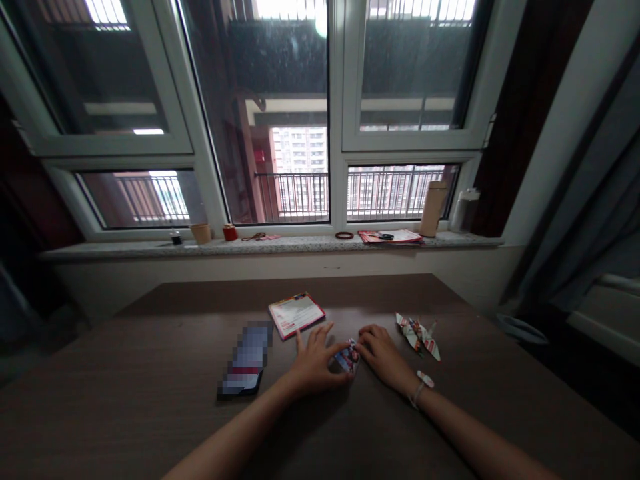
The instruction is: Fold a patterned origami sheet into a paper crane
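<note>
Both of my hands rest on a dark brown table (150, 373) around a small folded piece of printed paper (347, 358). My left hand (315, 363) presses on its left side with thumb and fingers, the other fingers spread. My right hand (383, 353) pinches its right edge with curled fingers; a white band is on that wrist. A finished folded paper crane (419, 335) lies on the table just right of my right hand.
A printed card (296, 314) lies beyond my hands and a phone (246, 361) lies to the left. The windowsill (125, 249) holds a small cup (201, 233), a red pot (230, 232), papers (391, 236), a tall tan flask (433, 209) and a white bottle (463, 209).
</note>
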The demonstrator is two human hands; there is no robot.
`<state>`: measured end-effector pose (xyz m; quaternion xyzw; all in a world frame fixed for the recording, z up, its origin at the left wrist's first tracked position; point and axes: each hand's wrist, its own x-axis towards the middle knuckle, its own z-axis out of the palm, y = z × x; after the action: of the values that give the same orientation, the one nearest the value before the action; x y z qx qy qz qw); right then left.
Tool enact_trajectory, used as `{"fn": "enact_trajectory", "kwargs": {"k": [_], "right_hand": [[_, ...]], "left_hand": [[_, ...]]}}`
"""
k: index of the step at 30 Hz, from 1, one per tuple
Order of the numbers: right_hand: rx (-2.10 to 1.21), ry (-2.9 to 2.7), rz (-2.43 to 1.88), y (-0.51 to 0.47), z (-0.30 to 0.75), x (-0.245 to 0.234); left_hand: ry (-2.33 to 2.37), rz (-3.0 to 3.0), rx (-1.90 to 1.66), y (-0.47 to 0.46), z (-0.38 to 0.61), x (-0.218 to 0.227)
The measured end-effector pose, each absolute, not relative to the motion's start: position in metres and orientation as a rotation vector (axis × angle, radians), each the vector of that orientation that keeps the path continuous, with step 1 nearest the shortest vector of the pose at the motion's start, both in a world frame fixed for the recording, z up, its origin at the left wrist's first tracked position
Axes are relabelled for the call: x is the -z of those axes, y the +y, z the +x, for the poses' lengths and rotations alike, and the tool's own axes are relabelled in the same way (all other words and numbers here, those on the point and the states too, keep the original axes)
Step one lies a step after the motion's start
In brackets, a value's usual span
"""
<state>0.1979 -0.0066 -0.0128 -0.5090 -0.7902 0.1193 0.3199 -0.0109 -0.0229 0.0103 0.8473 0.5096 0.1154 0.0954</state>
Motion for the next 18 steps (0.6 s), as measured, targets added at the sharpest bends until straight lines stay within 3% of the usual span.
{"fn": "enact_trajectory", "kwargs": {"k": [18], "right_hand": [[-0.218, -2.099, -1.342, -0.0103, 0.1943, 0.0091]], "left_hand": [[1.526, 2.493, -0.301, -0.0213, -0.0107, -0.0122]]}}
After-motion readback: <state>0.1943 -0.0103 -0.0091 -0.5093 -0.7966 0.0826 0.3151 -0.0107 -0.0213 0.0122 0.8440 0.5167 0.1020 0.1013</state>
